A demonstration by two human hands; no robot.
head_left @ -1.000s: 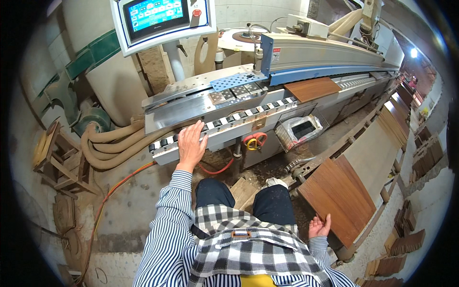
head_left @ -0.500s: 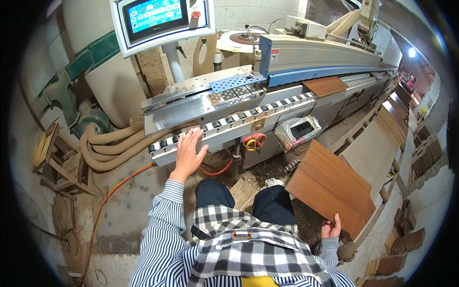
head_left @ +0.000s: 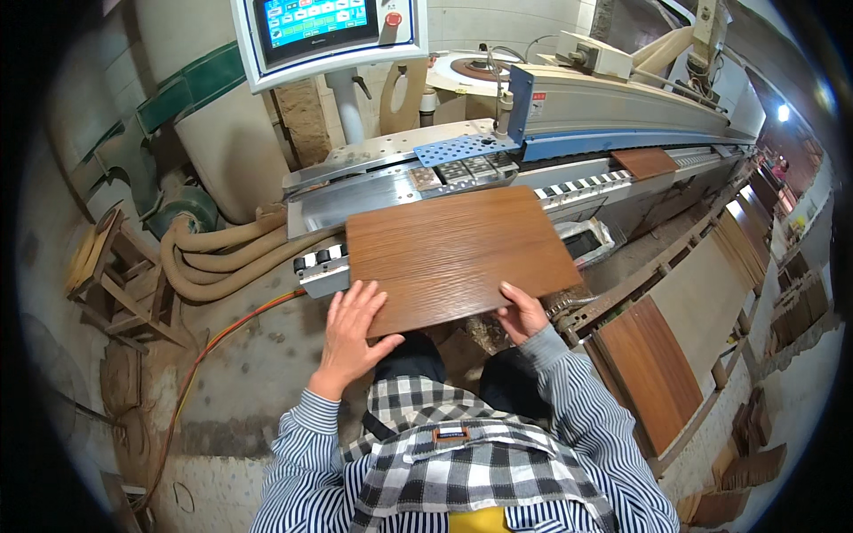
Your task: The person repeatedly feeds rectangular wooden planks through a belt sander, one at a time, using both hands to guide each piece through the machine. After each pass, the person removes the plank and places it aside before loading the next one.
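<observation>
A brown wood-grain board (head_left: 453, 244) lies tilted across the near end of the machine, over part of the roller track (head_left: 577, 188) and the steel plate beside it. My right hand (head_left: 524, 315) grips its near edge, thumb on top and the other fingers mostly hidden underneath. My left hand (head_left: 354, 342) touches the board's near left corner with spread fingers, thumb along the edge. Farther down the track lies a smaller brown board (head_left: 644, 162). A control panel (head_left: 393, 40) with a lit screen stands above, beyond a blue perforated plate (head_left: 458, 149).
A stack of boards (head_left: 644, 373) sits on a rail rack to my right, with more panels leaning by the wall. At left are a wooden stool (head_left: 115, 280), thick hoses (head_left: 213, 275) and an orange cable on the floor. A person (head_left: 780, 167) is far down the aisle.
My right hand has raised a board from the right-hand stack onto the machine's near end. My left hand has moved from the rollers to its corner. The board on the track has slid farther right.
</observation>
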